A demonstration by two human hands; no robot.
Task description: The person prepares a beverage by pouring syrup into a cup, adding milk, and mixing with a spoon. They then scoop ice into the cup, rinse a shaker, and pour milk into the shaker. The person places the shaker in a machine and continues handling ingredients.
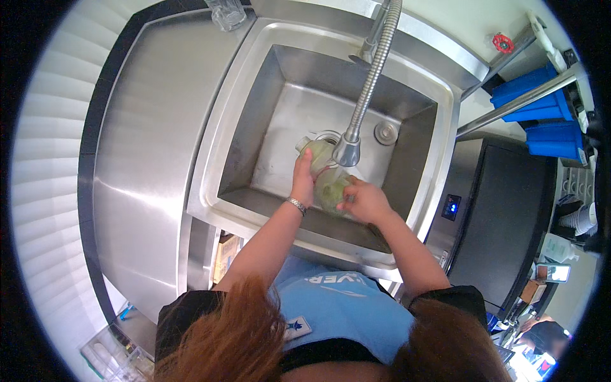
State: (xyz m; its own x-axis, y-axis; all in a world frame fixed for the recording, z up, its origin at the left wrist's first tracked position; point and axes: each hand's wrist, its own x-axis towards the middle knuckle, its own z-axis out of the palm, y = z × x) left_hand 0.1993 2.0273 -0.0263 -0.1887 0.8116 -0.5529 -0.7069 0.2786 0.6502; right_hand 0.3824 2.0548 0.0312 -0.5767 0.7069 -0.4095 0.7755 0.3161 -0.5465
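Both my hands are over a deep stainless steel sink (305, 112). My left hand (303, 179) holds a translucent, greenish rounded container (319, 155) from its left side, with a short pale end pointing up and left. Close beside it, the fingers of my right hand (365, 198) are bent around the edge of a blurred green item (330, 190). Whether that item is part of the container or a separate piece I cannot tell. Just above both hangs the metal spray head (347, 152) of a flexible hose faucet (374, 71). The container partly covers a drain opening (329, 135).
A round metal drain strainer (385, 132) lies on the sink floor. Left is a steel counter (157, 143) with a clear pitcher (226, 14) at its back. Right stand a dark-topped steel appliance (496, 219) and blue bins (534, 95). Another person (544, 336) is at lower right.
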